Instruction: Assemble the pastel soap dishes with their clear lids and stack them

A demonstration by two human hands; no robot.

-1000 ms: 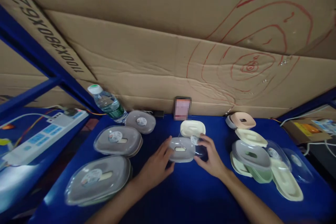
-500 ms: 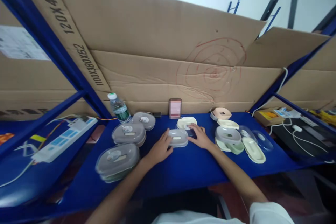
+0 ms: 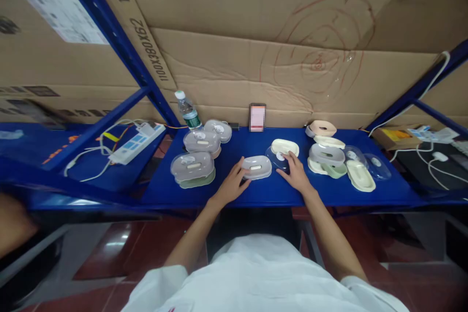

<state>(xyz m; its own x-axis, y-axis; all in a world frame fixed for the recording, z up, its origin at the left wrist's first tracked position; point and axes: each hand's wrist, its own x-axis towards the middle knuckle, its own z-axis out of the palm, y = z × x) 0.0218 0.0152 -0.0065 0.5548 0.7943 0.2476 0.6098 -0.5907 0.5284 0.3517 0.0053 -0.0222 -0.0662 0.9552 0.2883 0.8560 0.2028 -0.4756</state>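
Observation:
My left hand (image 3: pixel 231 183) lies at the left end of a translucent grey oval piece (image 3: pixel 257 174) with a small slot in its middle. Its fingertips touch the edge, with thumb and fingers apart. On the right, my right hand (image 3: pixel 297 175) has its fingertips over a clear oval lid (image 3: pixel 272 160) bearing a round sticker; its thumb is spread away. A cream oval dish (image 3: pixel 285 145) sits just behind that lid, partly overlapping it. Whether either hand presses down, I cannot tell.
Stacked grey-lidded oval boxes (image 3: pixel 192 166) stand on the left, a water bottle (image 3: pixel 190 113) behind them. Cream, green and peach oval parts (image 3: pixel 361 178) and clear lids lie right. A phone (image 3: pixel 258 118) leans against the cardboard wall (image 3: pixel 226 73). A power strip (image 3: pixel 137 145) lies far left.
The view has tipped downward, showing more of my shirt and the floor. The clear lid and cream dish sit slightly farther right of the grey piece, with my right hand beside them.

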